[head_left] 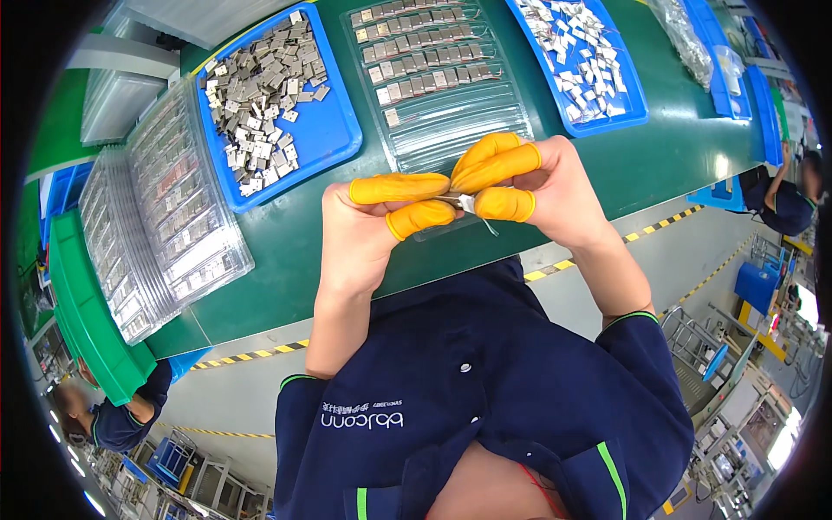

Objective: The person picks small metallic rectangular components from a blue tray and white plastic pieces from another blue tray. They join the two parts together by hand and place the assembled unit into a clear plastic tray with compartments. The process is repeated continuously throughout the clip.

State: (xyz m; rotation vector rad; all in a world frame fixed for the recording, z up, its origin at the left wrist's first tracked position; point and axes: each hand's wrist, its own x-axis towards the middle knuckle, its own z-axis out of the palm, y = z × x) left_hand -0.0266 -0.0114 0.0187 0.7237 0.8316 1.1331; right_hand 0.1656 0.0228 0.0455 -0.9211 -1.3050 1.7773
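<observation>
Both my hands wear yellow finger covers and meet above the near edge of the green table. My left hand (368,221) is closed, thumb and fingers pinching a small flat grey piece (447,198) seen almost edge-on. From the other side my right hand (555,186) pinches a small white connector (466,203) between thumb and fingers, with thin wires hanging below it. The two pieces are close together; the fingers hide whether they are joined. Just beyond my hands lies a clear plastic tray (459,130) with rows of small metal parts in its far slots.
A blue bin (334,130) of loose metal plates stands at left, another blue bin (637,113) of white wired connectors at right. Stacked clear trays (186,217) lie far left near a green bin (91,316). Other people (134,416) work at both sides.
</observation>
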